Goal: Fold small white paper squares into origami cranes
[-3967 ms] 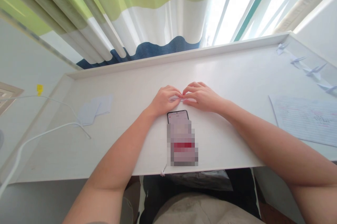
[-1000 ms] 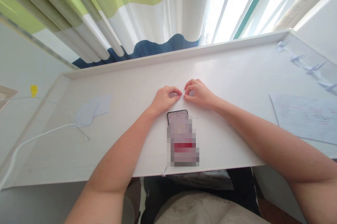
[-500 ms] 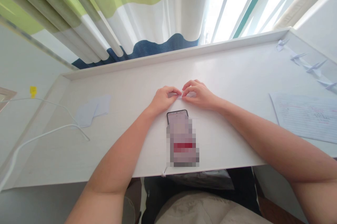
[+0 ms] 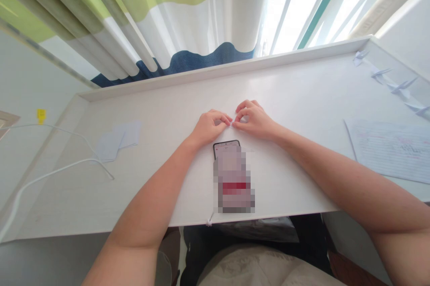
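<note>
- Writing you could read is scarce: the lined sheet (image 4: 396, 149) by the tabletop's right edge bears handwriting and red marks, too blurred to make out.
- Your phone (image 4: 233, 174) lies face up between your forearms, close to the middle of the near edge; most of its screen is pixelated, with a dark red band showing and no legible text.
- Past the left edge there is a yellow tag (image 4: 41, 116); any marks on it are too small to read.
- Your left hand (image 4: 210, 127) and right hand (image 4: 255, 119) meet just beyond the phone's top end, fingertips pinching a small piece of white paper (image 4: 231, 124), mostly hidden by your fingers, at about the middle of the tabletop (image 4: 289, 93).
- Toward the left edge you have overlapping blank-looking slips (image 4: 116, 140), with a white cable (image 4: 60, 174) ending near them.
- Pale folded paper shapes (image 4: 401, 87) run in a row from the far right corner along the right edge.
- A raised rim (image 4: 228, 70) borders the far edge; behind it, you face a green, white and navy curtain (image 4: 201, 22) beside a bright window (image 4: 302, 4).
</note>
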`<state>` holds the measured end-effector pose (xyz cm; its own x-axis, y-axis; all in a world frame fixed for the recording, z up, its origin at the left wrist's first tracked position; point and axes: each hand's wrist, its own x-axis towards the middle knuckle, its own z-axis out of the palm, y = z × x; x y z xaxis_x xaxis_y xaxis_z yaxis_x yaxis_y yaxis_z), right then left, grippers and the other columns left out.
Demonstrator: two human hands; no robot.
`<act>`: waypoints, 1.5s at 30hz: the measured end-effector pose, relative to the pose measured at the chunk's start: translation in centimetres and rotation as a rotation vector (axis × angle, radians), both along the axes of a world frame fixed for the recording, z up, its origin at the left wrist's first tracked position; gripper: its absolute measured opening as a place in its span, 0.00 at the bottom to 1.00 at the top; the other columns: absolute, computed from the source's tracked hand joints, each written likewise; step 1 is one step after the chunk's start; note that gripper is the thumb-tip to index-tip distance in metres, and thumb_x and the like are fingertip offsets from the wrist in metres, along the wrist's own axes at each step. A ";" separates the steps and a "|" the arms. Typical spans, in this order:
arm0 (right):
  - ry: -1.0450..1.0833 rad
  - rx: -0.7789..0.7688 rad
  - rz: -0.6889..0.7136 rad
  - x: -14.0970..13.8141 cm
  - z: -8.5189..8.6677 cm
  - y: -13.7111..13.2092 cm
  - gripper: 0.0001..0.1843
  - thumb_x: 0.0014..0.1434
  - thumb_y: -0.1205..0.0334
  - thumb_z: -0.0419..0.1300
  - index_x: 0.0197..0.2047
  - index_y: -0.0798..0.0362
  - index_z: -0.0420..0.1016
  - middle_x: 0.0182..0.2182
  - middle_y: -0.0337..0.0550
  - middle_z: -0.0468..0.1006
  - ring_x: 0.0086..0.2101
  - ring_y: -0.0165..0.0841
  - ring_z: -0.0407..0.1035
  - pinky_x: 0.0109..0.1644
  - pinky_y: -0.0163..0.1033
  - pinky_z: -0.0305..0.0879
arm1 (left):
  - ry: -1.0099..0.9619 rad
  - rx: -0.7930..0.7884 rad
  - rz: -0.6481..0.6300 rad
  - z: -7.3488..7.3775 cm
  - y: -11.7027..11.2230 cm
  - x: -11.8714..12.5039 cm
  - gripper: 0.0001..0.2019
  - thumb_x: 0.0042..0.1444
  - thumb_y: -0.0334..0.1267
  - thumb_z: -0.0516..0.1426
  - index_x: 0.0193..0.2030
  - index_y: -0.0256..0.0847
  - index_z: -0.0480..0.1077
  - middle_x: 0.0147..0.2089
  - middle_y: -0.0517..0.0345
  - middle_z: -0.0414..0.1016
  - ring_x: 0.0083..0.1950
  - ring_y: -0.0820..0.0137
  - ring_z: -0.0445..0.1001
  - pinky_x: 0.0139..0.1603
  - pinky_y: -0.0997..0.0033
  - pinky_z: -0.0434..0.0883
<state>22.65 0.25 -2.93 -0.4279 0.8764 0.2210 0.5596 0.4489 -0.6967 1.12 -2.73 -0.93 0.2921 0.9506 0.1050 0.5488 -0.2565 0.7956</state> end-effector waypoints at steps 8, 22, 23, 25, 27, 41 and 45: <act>0.037 -0.050 -0.008 0.2 0.2 0.1 0.07 0.58 0.59 0.71 0.28 0.47 0.83 0.47 0.48 0.80 0.54 0.50 0.69 0.64 0.59 0.65 | 0.019 0.030 -0.001 -0.4 0.1 -0.2 0.07 0.61 0.39 0.64 0.44 0.47 0.83 0.49 0.54 0.84 0.55 0.60 0.79 0.64 0.57 0.74; 0.027 -0.042 0.043 0.8 0.3 0.4 0.04 0.59 0.62 0.68 0.38 0.45 0.86 0.48 0.47 0.81 0.56 0.50 0.70 0.67 0.59 0.61 | 0.043 0.031 0.052 -0.6 0.0 0.1 0.07 0.60 0.38 0.65 0.43 0.49 0.85 0.48 0.54 0.83 0.54 0.60 0.80 0.62 0.59 0.75; 0.029 -0.031 0.052 0.8 0.3 0.3 0.04 0.60 0.62 0.68 0.38 0.45 0.86 0.48 0.47 0.81 0.56 0.50 0.70 0.68 0.59 0.61 | 0.043 0.033 0.057 -0.6 0.0 0.2 0.07 0.60 0.38 0.65 0.43 0.49 0.85 0.47 0.54 0.83 0.53 0.61 0.81 0.62 0.59 0.75; 0.036 -0.011 0.076 1.0 0.2 0.2 0.04 0.61 0.62 0.67 0.38 0.46 0.86 0.47 0.47 0.81 0.55 0.49 0.71 0.67 0.59 0.61 | 0.043 0.037 0.061 -0.6 0.1 0.2 0.06 0.61 0.38 0.65 0.43 0.49 0.85 0.47 0.55 0.83 0.52 0.62 0.81 0.62 0.60 0.75; 0.044 -0.002 0.097 1.1 0.2 0.2 0.04 0.61 0.62 0.67 0.37 0.45 0.85 0.47 0.46 0.80 0.54 0.48 0.71 0.67 0.58 0.62 | 0.050 0.045 0.061 -0.7 0.1 0.3 0.06 0.61 0.38 0.65 0.42 0.50 0.86 0.46 0.55 0.83 0.51 0.62 0.81 0.62 0.61 0.75; 0.019 -0.008 0.096 1.1 0.3 0.3 0.07 0.61 0.67 0.66 0.37 0.47 0.87 0.48 0.48 0.82 0.54 0.46 0.74 0.66 0.55 0.66 | 0.101 0.125 0.076 -1.0 0.1 0.5 0.05 0.61 0.35 0.67 0.40 0.50 0.86 0.42 0.58 0.84 0.50 0.64 0.80 0.59 0.61 0.76; 0.033 0.015 0.084 1.0 0.0 0.3 0.08 0.60 0.69 0.66 0.37 0.47 0.87 0.48 0.47 0.82 0.52 0.44 0.76 0.65 0.52 0.68 | 0.147 0.184 0.045 -1.0 0.2 0.4 0.06 0.62 0.35 0.66 0.41 0.50 0.86 0.41 0.59 0.85 0.50 0.62 0.79 0.57 0.60 0.76</act>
<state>23.64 0.52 -2.88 -0.4916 0.8345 0.2488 0.4964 0.5033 -0.7073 1.55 -2.49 -1.94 0.2748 0.9319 0.2367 0.6694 -0.3622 0.6487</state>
